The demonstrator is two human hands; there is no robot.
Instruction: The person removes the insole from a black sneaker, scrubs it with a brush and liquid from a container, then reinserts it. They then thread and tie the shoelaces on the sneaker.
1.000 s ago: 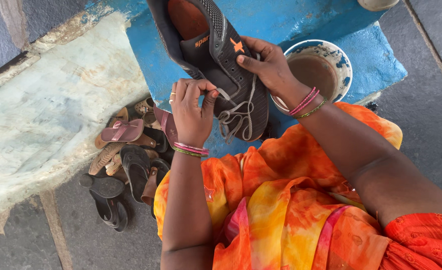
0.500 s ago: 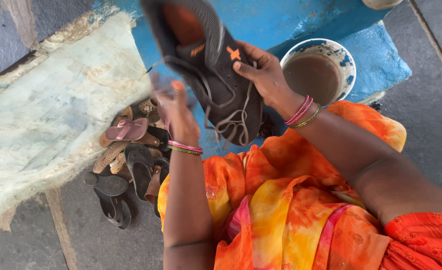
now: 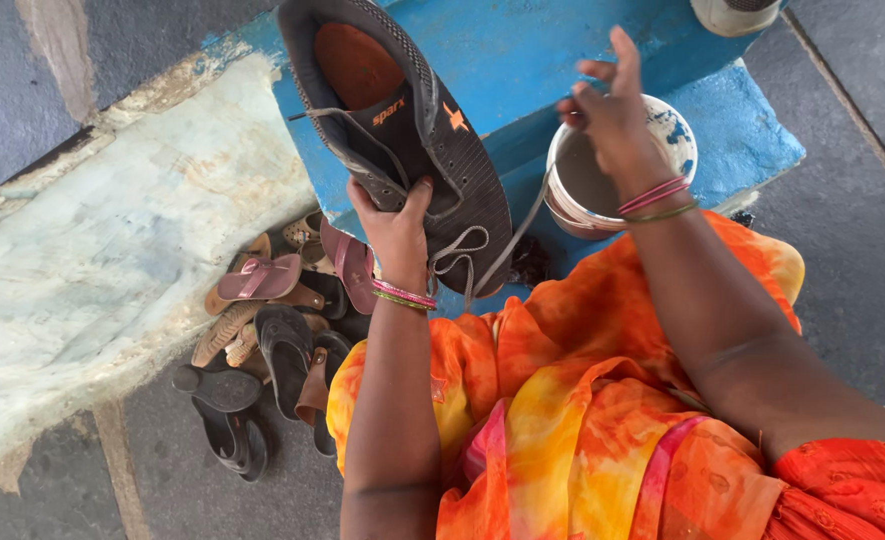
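Observation:
My left hand [image 3: 398,226] grips the side of a dark grey sports shoe [image 3: 442,150] with an orange insole, holding it up with its opening toward me. A grey shoelace [image 3: 518,232] runs from the shoe's eyelets up to my right hand [image 3: 610,108], which is raised to the right of the shoe and pinches the lace's end with the other fingers spread. More lace hangs in loops below the shoe. Both wrists carry pink and green bangles. My orange and yellow clothing fills the lower right.
A white bucket [image 3: 684,150] of brown water stands on a blue painted step [image 3: 582,45] just beyond my right hand. A pile of several sandals [image 3: 272,320] lies on the grey floor at lower left, beside a pale stone slab [image 3: 102,250]. A white object [image 3: 732,14] sits at the top edge.
My right hand left the shoe and rose to the right, drawing the lace out with it. My left hand took hold of the shoe's side and lifted it.

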